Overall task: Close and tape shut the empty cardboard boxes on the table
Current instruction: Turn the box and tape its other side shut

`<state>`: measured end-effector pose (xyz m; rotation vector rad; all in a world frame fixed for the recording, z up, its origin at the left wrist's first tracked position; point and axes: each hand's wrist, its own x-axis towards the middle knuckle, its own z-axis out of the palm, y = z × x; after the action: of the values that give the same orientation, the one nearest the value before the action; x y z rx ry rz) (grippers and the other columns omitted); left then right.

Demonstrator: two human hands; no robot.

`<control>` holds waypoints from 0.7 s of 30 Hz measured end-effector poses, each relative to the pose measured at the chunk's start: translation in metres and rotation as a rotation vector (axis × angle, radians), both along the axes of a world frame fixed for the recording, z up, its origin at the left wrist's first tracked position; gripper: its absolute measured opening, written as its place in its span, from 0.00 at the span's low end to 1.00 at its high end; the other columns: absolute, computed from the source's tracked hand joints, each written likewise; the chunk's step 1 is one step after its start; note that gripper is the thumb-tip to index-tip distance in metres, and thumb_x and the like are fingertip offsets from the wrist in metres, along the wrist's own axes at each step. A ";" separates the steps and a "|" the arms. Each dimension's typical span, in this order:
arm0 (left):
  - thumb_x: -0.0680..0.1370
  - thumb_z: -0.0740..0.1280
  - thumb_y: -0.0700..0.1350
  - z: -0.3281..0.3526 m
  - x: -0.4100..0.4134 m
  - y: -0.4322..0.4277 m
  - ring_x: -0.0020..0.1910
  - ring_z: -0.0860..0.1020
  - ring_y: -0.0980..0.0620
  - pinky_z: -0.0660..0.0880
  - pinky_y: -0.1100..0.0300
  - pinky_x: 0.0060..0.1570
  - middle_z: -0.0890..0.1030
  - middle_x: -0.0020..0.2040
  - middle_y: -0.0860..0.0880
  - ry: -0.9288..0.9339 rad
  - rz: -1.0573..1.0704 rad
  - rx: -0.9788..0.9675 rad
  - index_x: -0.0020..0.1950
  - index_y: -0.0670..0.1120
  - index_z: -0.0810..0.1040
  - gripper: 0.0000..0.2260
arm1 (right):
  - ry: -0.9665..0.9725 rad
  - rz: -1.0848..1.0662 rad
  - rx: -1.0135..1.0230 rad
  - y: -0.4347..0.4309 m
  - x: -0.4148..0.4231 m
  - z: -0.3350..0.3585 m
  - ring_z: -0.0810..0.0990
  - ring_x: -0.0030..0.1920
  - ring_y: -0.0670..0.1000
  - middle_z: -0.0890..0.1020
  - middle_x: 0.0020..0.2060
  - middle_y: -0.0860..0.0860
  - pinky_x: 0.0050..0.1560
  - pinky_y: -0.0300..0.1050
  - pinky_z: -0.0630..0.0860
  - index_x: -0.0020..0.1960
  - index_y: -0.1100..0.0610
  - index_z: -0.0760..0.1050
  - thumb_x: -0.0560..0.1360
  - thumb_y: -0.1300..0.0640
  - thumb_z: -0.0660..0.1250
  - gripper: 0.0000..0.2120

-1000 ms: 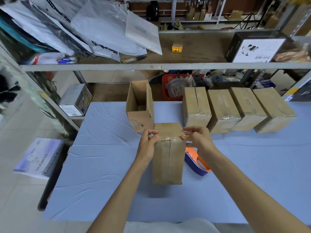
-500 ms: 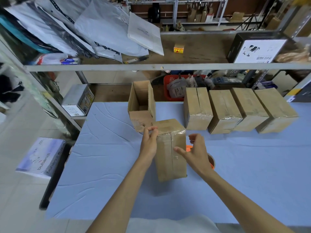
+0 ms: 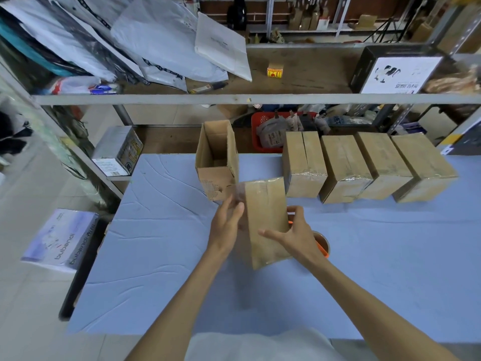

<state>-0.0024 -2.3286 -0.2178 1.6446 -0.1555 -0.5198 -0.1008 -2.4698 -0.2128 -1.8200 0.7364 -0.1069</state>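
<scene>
- Hands: L hand (image 3: 226,226) flat, fingers straight, on tilted brown cardboard box (image 3: 264,204), frame centre; R hand (image 3: 295,237) grips opposite side.
- Done, apparently: 4 taped brown boxes (image 3: 343,168), upper right.
- To do: open-topped cardboard box (image 3: 217,162), upper centre.

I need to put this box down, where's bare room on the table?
Bare blue cloth left of the left hand, and right of the tape dispenser, before the four taped boxes. Crowded: the back edge by the open box, and round the held box.
</scene>
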 end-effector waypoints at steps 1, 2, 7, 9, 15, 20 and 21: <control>0.82 0.62 0.49 0.002 -0.001 0.000 0.64 0.73 0.54 0.78 0.51 0.57 0.73 0.63 0.56 -0.017 -0.010 0.004 0.70 0.56 0.71 0.16 | 0.012 0.015 -0.011 0.000 0.001 0.001 0.76 0.53 0.48 0.74 0.54 0.46 0.47 0.39 0.74 0.63 0.52 0.60 0.58 0.41 0.81 0.43; 0.82 0.61 0.48 0.005 -0.003 0.000 0.64 0.73 0.56 0.78 0.54 0.55 0.72 0.63 0.56 -0.051 -0.041 0.017 0.70 0.53 0.72 0.16 | 0.015 0.019 -0.015 0.000 0.002 0.001 0.75 0.53 0.48 0.73 0.54 0.46 0.45 0.37 0.73 0.62 0.51 0.58 0.56 0.41 0.81 0.45; 0.79 0.67 0.43 -0.003 -0.005 0.003 0.64 0.71 0.59 0.69 0.63 0.64 0.72 0.62 0.56 -0.231 -0.106 0.162 0.68 0.55 0.74 0.18 | 0.037 -0.061 -0.020 -0.004 0.001 -0.010 0.75 0.53 0.50 0.73 0.56 0.50 0.42 0.39 0.72 0.61 0.52 0.59 0.57 0.44 0.80 0.42; 0.76 0.71 0.47 -0.013 -0.002 0.010 0.67 0.67 0.53 0.67 0.57 0.66 0.67 0.67 0.51 -0.198 0.022 0.295 0.72 0.53 0.68 0.26 | 0.055 -0.037 -0.051 0.000 -0.004 -0.015 0.74 0.54 0.50 0.72 0.56 0.49 0.45 0.42 0.74 0.64 0.51 0.62 0.57 0.40 0.77 0.42; 0.71 0.76 0.52 -0.030 -0.005 0.037 0.58 0.77 0.51 0.76 0.48 0.60 0.75 0.64 0.51 0.138 0.060 0.197 0.68 0.51 0.68 0.29 | -0.055 0.069 0.214 0.013 -0.008 -0.027 0.81 0.52 0.48 0.82 0.48 0.45 0.51 0.45 0.77 0.55 0.50 0.78 0.72 0.46 0.71 0.14; 0.67 0.79 0.42 -0.038 -0.005 0.047 0.61 0.76 0.51 0.74 0.52 0.62 0.75 0.64 0.52 0.066 0.059 0.214 0.70 0.49 0.69 0.34 | 0.001 0.085 0.358 0.012 -0.004 -0.046 0.82 0.52 0.46 0.84 0.50 0.46 0.59 0.53 0.77 0.56 0.53 0.80 0.78 0.53 0.65 0.09; 0.68 0.78 0.40 -0.040 -0.007 0.049 0.61 0.76 0.51 0.74 0.53 0.61 0.76 0.64 0.51 0.056 0.062 0.219 0.69 0.49 0.70 0.32 | 0.011 0.077 0.356 0.012 -0.004 -0.052 0.82 0.52 0.46 0.84 0.49 0.46 0.59 0.53 0.77 0.55 0.52 0.79 0.79 0.54 0.64 0.08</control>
<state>-0.0091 -2.2801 -0.2580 1.8393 -0.0061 -0.5500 -0.1046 -2.4577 -0.2643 -1.5067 0.6463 0.0818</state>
